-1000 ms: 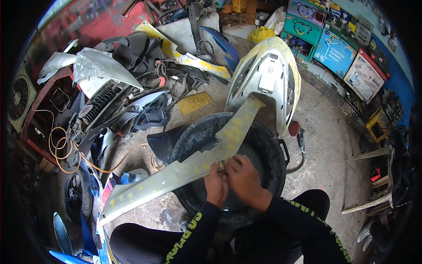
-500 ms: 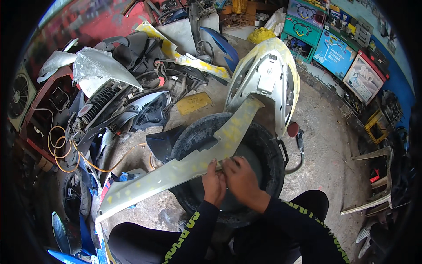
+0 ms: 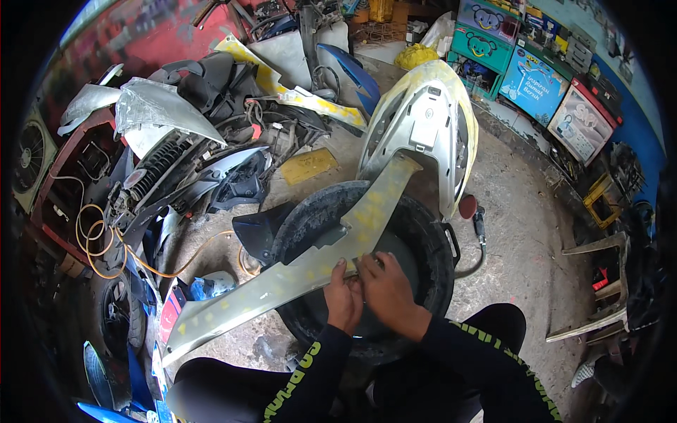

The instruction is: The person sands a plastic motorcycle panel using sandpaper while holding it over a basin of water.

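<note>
Working midway: left hand (image 3: 343,299) and right hand (image 3: 386,290), fingers clamped, press the long grey plastic fairing panel (image 3: 296,275), its yellow-patched surface largely unsmoothed.

A rough concrete floor (image 3: 522,211) is spreading across the middle of a cluttered workshop, stained and dusty. A red wall (image 3: 141,42) is closing the far left, a blue wall (image 3: 635,120) the right. Coloured plastic drawer cabinets (image 3: 522,67) are lining the blue wall. Heaps of grey and black scooter panels (image 3: 176,141) are lying at left, with an orange cable (image 3: 99,243) looping beside them. A fan (image 3: 29,155) is leaning at far left. Even daylight is falling over everything.
</note>
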`<state>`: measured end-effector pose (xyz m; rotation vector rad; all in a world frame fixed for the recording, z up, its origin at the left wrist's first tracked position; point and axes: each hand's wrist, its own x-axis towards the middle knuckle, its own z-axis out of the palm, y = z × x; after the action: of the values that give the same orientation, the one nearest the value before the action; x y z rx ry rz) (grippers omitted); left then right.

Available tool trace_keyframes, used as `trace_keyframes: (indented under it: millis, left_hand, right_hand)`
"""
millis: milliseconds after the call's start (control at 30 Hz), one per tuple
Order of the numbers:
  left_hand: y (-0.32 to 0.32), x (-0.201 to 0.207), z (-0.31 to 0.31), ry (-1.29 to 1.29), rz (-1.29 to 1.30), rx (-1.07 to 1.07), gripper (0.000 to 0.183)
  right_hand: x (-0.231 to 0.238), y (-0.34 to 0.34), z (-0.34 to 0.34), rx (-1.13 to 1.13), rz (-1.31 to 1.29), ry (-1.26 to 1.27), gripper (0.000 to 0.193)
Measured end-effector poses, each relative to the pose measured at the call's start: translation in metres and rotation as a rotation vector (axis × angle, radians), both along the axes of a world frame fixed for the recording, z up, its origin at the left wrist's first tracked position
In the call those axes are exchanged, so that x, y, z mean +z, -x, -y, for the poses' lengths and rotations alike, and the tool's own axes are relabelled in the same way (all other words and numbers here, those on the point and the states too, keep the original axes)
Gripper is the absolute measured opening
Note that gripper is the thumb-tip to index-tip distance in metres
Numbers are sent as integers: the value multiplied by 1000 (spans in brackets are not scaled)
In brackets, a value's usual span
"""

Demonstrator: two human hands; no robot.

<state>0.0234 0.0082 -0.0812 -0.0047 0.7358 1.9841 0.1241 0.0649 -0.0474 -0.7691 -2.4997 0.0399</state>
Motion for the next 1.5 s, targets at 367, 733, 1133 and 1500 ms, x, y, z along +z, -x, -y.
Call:
trace_keyframes:
  millis: [367, 733, 1133, 1500]
  left_hand:
    - [-4, 2, 3, -61, 39, 19, 34]
    - [-5, -2, 3, 12, -8, 14, 33]
    - [-12, 16, 1, -81, -16, -12, 41]
    - [-9, 6, 0, -24, -109, -10, 41]
  right_hand:
    - [3, 0, -18, -23, 66, 88, 44]
    - [13, 2, 1, 13, 28, 53, 41]
    - [15, -3, -19, -4, -41, 35, 43]
    - [22, 2, 7, 28, -24, -34, 40]
